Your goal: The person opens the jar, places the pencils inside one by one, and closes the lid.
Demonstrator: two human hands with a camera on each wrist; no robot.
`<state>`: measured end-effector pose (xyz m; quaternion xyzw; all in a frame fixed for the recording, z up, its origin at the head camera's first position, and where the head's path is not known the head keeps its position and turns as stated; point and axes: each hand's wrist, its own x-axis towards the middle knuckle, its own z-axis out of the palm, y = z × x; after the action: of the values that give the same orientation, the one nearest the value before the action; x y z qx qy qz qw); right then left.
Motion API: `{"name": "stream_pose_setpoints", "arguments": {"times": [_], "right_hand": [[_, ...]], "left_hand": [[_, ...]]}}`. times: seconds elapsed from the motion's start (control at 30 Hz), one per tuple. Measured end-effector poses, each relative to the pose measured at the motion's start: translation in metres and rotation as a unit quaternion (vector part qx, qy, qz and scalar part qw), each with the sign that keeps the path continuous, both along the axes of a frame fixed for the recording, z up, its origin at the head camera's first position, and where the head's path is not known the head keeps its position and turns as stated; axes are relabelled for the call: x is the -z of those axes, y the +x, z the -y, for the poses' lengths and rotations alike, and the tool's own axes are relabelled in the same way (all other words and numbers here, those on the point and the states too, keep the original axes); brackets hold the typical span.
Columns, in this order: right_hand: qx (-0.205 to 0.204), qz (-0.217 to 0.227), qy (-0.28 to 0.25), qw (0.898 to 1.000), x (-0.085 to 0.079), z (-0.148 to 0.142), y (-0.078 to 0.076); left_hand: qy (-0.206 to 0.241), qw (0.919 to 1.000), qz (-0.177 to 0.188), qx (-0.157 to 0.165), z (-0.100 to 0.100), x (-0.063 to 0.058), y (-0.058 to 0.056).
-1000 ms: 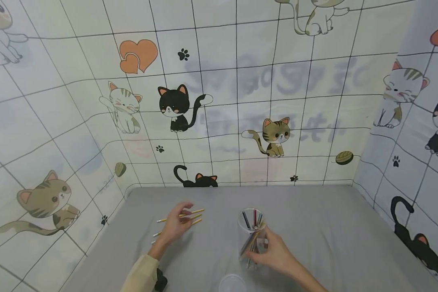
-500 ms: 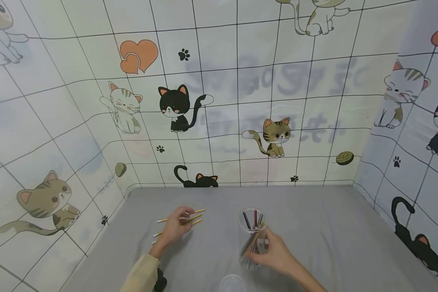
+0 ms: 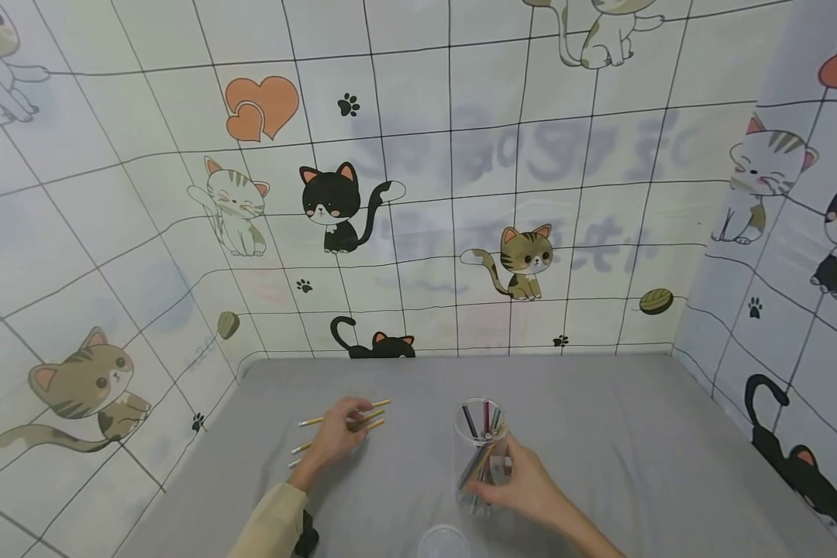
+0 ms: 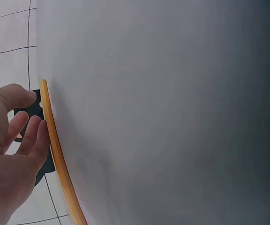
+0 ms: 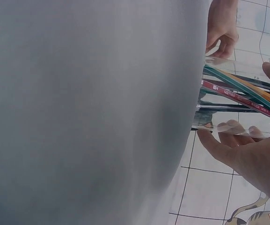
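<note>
My right hand (image 3: 526, 480) grips a clear plastic cup (image 3: 460, 461) standing on the grey table. Several pencils lean inside the cup, among them a red pencil (image 5: 240, 98) and a green pencil (image 5: 233, 84). On the left, my left hand (image 3: 338, 434) is over several yellow pencils lying side by side, their far ends (image 3: 382, 402) showing past the fingers. In the left wrist view its thumb and bent fingers stand apart, with the fingertips (image 4: 42, 129) at or against one yellow pencil (image 4: 60, 154). The hand covers the middle of the pencils.
A clear round lid-like disc (image 3: 444, 542) lies at the table's front edge, near the cup. The grey cloth-covered table (image 3: 586, 418) meets cat-printed curtain walls (image 3: 418, 194) at the back and sides. A black object (image 3: 307, 535) sits by the left sleeve.
My left hand's fingers have shifted slightly nearer the front over the pencils, with the thumb and index finger a little closer together. The right hand and cup stay in place.
</note>
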<state>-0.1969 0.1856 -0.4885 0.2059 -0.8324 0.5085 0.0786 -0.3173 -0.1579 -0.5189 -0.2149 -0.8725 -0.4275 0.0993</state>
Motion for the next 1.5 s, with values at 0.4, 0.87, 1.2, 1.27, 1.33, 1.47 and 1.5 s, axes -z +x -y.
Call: {"name": "stream_pose_setpoints", "arguments": {"times": [0.4, 0.87, 1.2, 1.27, 1.33, 1.47, 1.5], "right_hand": [[-0.007, 0.011, -0.01, 1.0, -0.004, 0.0, 0.001], [-0.009, 0.003, -0.009, 1.0, -0.003, 0.001, 0.002], [-0.005, 0.004, -0.008, 1.0, -0.006, 0.001, 0.002], [-0.005, 0.001, -0.008, 1.0, -0.006, 0.002, 0.003], [-0.003, -0.002, -0.006, 1.0, -0.006, 0.002, 0.003], [-0.002, -0.006, -0.004, 1.0, -0.005, 0.002, 0.002], [-0.002, -0.005, -0.003, 1.0, -0.005, 0.002, 0.002]], "left_hand": [[-0.117, 0.9927, -0.03, 0.001, -0.001, -0.001, -0.002], [-0.151, 0.9857, -0.065, 0.035, -0.001, -0.005, 0.001], [-0.12, 0.9867, -0.088, 0.064, -0.006, -0.028, 0.006], [-0.11, 0.9874, -0.088, 0.072, -0.009, -0.035, 0.008], [-0.098, 0.9882, -0.086, 0.08, -0.012, -0.042, 0.011], [-0.055, 0.9924, -0.058, 0.093, -0.02, -0.062, 0.021], [-0.039, 0.9934, -0.05, 0.095, -0.022, -0.068, 0.024]]}}
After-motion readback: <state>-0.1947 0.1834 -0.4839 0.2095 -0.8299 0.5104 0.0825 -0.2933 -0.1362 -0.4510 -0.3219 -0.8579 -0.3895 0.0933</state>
